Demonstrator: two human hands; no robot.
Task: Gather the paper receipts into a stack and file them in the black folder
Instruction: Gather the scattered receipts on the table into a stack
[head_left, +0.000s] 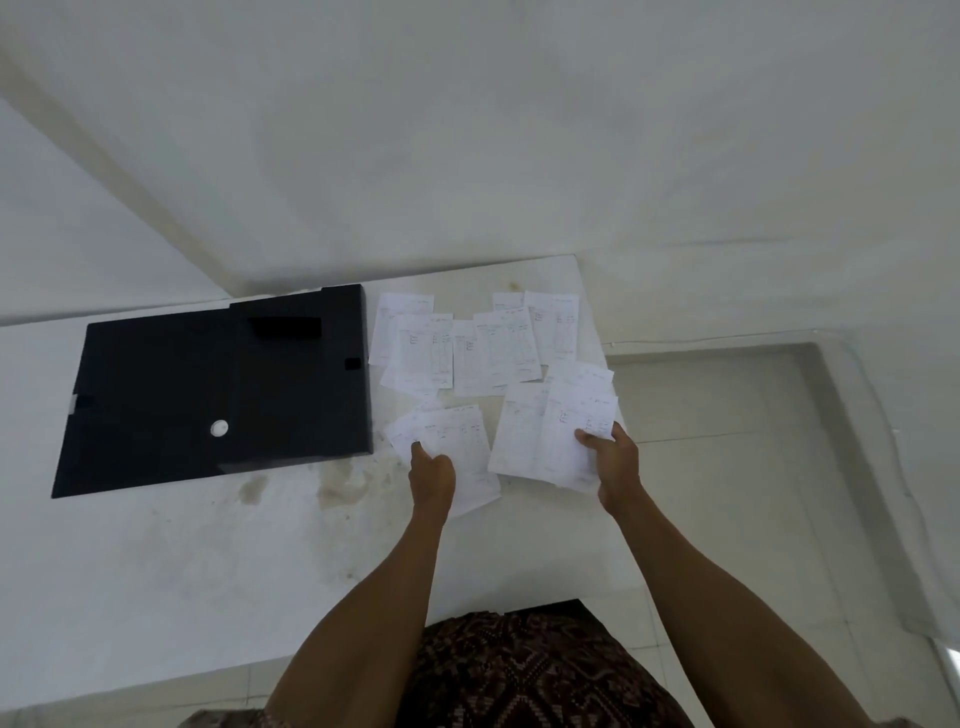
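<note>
- Head view: thin white paper receipts (467, 348) lie spread on the stained white table (156, 561), just beside the flat black rectangular folder (218, 384), which looks closed.
- Left hand (431, 470) pinches one near bunch of them; right hand (618, 457) grips another bunch, thumb on top.
- Step in hand seems the gathering; next, I judge, both bunches must join and the far row be collected.

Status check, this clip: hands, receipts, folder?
Left hand pinches near-left receipts; right hand grips near-right receipts. Far receipts loose on table, unstacked. Black folder flat at left, nothing blocking it.
</note>
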